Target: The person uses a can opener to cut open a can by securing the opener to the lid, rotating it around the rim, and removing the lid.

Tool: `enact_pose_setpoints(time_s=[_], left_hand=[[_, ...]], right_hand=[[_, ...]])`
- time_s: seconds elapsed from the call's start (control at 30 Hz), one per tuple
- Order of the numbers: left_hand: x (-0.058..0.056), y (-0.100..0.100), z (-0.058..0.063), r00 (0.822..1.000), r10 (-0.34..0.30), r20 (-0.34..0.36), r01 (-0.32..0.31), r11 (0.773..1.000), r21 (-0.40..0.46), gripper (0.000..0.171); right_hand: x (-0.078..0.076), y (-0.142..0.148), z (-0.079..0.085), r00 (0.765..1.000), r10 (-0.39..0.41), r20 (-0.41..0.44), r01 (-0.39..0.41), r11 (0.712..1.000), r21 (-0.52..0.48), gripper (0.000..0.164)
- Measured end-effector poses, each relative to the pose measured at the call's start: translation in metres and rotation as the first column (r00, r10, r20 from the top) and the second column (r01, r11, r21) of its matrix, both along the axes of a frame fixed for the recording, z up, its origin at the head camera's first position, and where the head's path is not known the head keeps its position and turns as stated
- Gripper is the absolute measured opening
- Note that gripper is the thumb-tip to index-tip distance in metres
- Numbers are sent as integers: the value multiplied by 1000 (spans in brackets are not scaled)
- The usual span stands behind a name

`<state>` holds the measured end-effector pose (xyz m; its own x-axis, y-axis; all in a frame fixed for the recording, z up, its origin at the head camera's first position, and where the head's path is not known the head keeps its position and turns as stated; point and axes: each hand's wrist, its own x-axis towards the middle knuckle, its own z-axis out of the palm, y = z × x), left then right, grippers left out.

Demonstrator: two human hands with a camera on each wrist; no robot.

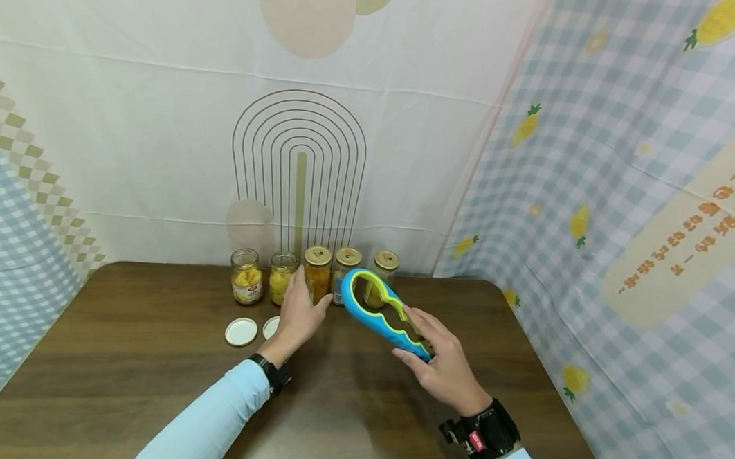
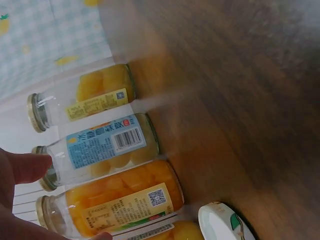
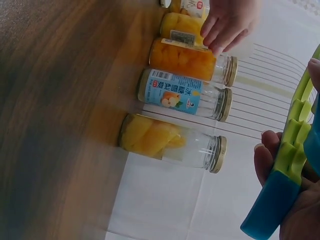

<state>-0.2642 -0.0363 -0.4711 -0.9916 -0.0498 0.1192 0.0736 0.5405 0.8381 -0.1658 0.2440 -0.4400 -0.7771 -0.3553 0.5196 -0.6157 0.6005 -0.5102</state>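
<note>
My right hand grips a blue and lime-green jar opener by its handle end, its looped end raised in front of the jars at the right. My left hand reaches to the orange-filled jar, thumb and fingers spread, fingertips right at the glass. That jar wears a gold lid. Just right of it stands a blue-labelled jar with a gold lid, which the left thumb overlaps in the left wrist view. Farther right is a gold-lidded jar of yellow fruit.
Two lidless jars of yellow fruit, the leftmost jar and its neighbour, stand left in the row. Two white-faced lids, one lid and another, lie before them on the brown table. A white curtain hangs behind.
</note>
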Motion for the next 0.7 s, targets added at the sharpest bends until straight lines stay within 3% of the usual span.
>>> enact_pose_setpoints(time_s=[0.13,0.4,0.7], left_hand=[[-9,6,-2,1000,29,8,-29,1000,-4,88],[-23,18,-8,991,90,-99,-89,996,15,76],[-31,23,-15,984,135,-114,-129,990,54,75]], right_hand=[[0,-1,-1,1000,-2,7,2,1000,-5,74],[1,-1,-2,1000,-2,17,2,1000,-10,73],[2,-2,-2,1000,0,12,1,1000,-11,74]])
